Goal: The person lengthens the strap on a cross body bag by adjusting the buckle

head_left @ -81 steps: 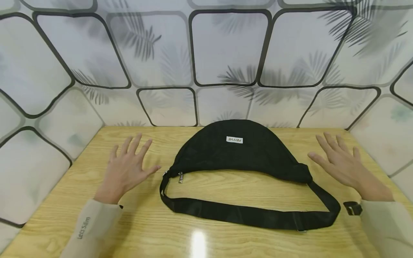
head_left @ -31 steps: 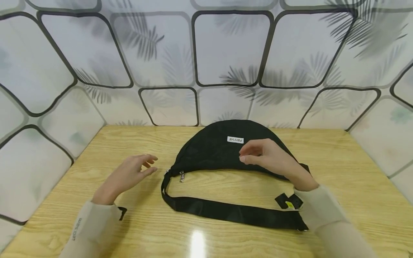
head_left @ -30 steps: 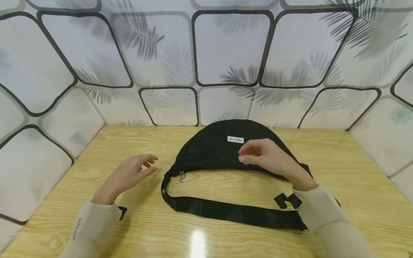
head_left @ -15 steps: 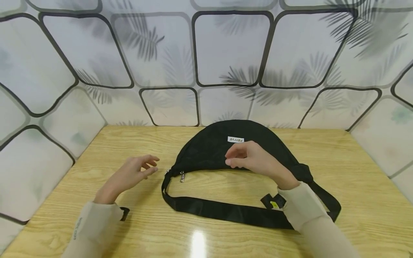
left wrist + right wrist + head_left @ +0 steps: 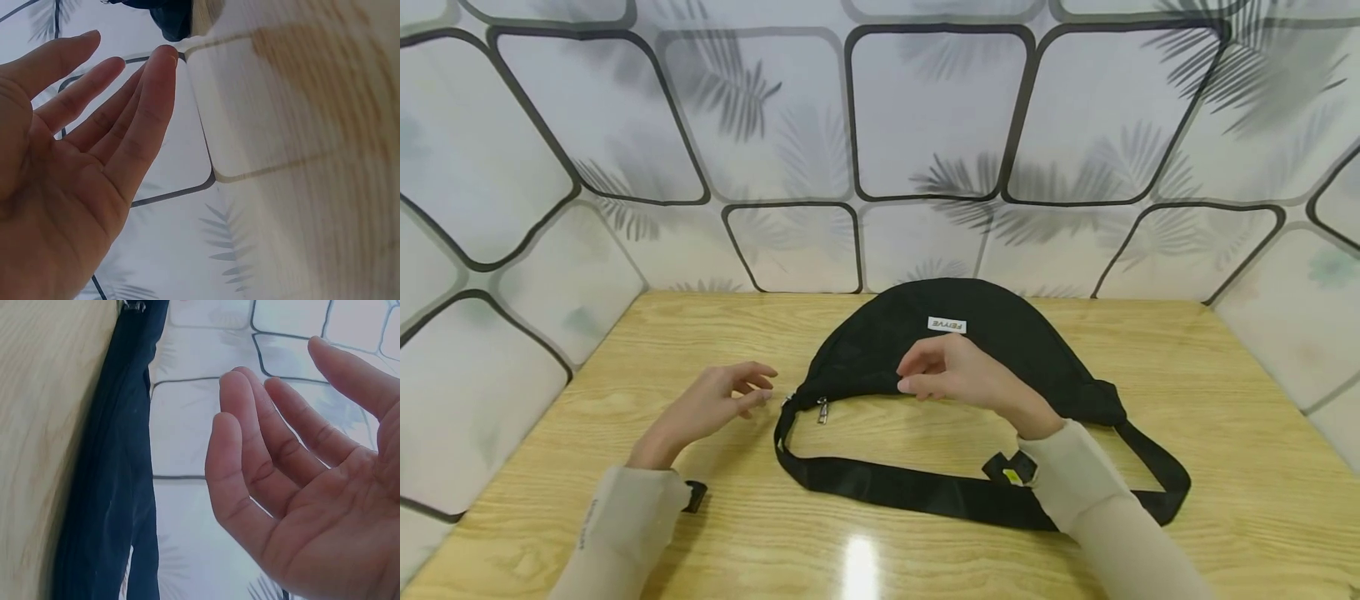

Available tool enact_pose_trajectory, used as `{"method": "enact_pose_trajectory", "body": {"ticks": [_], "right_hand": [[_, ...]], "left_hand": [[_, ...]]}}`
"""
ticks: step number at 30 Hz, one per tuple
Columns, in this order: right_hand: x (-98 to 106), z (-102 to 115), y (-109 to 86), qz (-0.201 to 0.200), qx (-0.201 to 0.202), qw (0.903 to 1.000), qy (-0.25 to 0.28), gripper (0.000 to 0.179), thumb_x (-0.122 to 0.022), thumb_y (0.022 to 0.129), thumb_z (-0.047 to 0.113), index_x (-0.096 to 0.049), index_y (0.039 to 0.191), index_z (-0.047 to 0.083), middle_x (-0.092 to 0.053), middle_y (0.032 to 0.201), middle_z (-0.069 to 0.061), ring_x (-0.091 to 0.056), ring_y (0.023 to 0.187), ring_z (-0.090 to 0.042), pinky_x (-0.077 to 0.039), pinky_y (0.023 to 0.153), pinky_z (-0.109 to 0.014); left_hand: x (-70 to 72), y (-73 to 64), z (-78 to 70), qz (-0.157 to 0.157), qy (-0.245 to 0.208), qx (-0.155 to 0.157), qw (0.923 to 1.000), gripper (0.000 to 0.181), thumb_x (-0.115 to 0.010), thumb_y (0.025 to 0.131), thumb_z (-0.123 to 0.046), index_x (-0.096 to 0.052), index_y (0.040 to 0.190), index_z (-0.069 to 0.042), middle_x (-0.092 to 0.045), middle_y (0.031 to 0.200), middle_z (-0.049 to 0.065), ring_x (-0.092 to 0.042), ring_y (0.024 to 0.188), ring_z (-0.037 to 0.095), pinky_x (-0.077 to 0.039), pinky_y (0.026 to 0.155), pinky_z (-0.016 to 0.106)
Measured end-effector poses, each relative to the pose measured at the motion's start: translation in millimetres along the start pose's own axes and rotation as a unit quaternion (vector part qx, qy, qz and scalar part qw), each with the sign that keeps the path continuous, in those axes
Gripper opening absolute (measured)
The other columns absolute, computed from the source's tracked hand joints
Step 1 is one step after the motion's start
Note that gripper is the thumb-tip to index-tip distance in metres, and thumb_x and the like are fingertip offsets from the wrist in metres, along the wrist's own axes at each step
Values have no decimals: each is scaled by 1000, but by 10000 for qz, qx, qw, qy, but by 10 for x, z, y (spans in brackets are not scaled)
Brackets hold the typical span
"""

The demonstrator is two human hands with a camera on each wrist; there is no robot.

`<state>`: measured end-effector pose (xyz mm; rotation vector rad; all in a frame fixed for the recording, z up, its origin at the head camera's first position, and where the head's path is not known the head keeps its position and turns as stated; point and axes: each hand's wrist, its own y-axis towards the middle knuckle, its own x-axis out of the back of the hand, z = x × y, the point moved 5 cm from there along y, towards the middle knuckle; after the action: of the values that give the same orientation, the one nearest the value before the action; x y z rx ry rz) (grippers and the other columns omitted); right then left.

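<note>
A black waist bag (image 5: 880, 358) with a small white label (image 5: 947, 325) lies on the wooden table (image 5: 722, 542). Its strap (image 5: 910, 487) loops toward the near side, and a metal zipper pull (image 5: 823, 411) hangs at its left end. My right hand (image 5: 973, 375) hovers over the bag's near edge, fingers loosely bent and holding nothing. Just left of the zipper end, my left hand (image 5: 711, 408) is raised with relaxed, empty fingers. In the left wrist view a dark end of the bag (image 5: 172, 22) shows beyond the fingertips; the right wrist view shows the bag's zipped edge (image 5: 109, 469) beside the hand.
Fabric panels with a stone-outline and leaf print (image 5: 936, 117) stand behind the table and along both sides. A bright light reflection falls on the near part of the tabletop. Dark wrist-worn pieces (image 5: 1011, 471) show at the sleeve cuffs.
My right hand has come in from the far right and moved left across the bag. My left hand has turned, relaxed its spread fingers and shifted slightly right. The bag stays put.
</note>
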<state>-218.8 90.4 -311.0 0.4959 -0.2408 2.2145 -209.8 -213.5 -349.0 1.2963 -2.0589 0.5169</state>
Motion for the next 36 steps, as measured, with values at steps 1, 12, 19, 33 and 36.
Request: {"method": "enact_pose_trajectory", "body": {"ticks": [1,12,19,33,36], "right_hand": [[-19,3,13,47,10,10000,6,24,-68,97,10,-66,112,-9,-71,99,-7,-65,86,-39,-54,81,-52],[-248,56,136,411,16,9991,-63,21,-68,98,10,-68,110,-7,-71,96,-5,-68,83,-35,-55,74,-40],[-424,53,240,657,-13,9977,-155,20,-69,96,8,-68,109,-7,-73,90,-3,-69,79,-33,-55,68,-32],[-715,61,332,1122,88,9936,-80,25,-72,92,9,-68,109,-9,-70,85,-1,-68,73,-12,-57,66,-29],[-763,54,342,1173,99,9930,-44,25,-72,91,8,-68,107,-9,-69,84,0,-66,72,-9,-58,66,-30]], "left_hand": [[-1,0,8,14,-23,2,10000,32,-60,103,-6,-59,130,11,-66,115,25,-68,98,34,-59,68,33],[-50,-11,45,258,-622,43,9977,35,-59,103,-7,-56,132,13,-64,118,29,-69,80,24,-58,70,35],[-53,22,75,340,-711,29,9969,35,-58,104,-7,-56,133,12,-65,118,27,-68,75,22,-58,70,35],[-80,63,64,672,-1031,-55,9924,35,-58,103,-5,-54,132,15,-66,118,28,-70,81,25,-57,69,35],[-99,76,71,748,-1115,-102,9909,36,-58,102,-4,-54,132,15,-66,118,28,-69,80,26,-57,68,35]]}}
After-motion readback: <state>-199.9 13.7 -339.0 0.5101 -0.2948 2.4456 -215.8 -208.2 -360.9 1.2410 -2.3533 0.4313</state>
